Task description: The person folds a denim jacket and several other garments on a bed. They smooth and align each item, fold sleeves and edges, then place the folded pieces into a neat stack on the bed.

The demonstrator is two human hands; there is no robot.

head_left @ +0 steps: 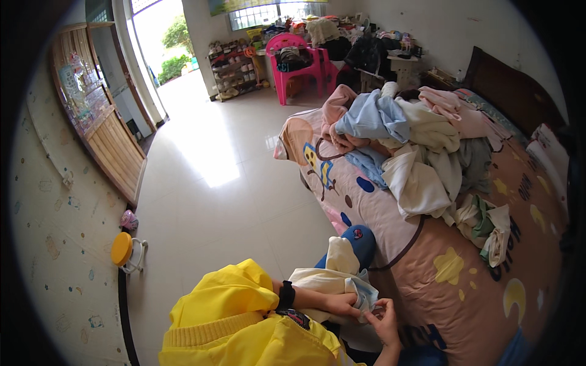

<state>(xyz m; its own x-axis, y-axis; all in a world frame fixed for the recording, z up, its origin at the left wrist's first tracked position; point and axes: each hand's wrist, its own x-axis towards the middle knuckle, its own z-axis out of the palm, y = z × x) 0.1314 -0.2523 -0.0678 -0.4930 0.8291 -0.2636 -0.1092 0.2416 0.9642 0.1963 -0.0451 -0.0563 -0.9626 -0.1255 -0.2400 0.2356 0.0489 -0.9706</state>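
Note:
A cream garment with a light blue part lies across my lap, over my blue-clad leg. My left hand, with a black band at the wrist and a yellow sleeve behind it, is closed on the light blue part. Close by on the right, my right hand pinches the edge of the same garment between thumb and fingers. The fingertips of the two hands nearly meet. Some of the cloth beneath them is hidden by the hands and the yellow sleeve.
At my right stands a bed with a brown-pink patterned cover. On it are a heap of clothes and a cream-and-green garment. A yellow stool is by the left wall. Farther off are a pink chair and a shoe rack.

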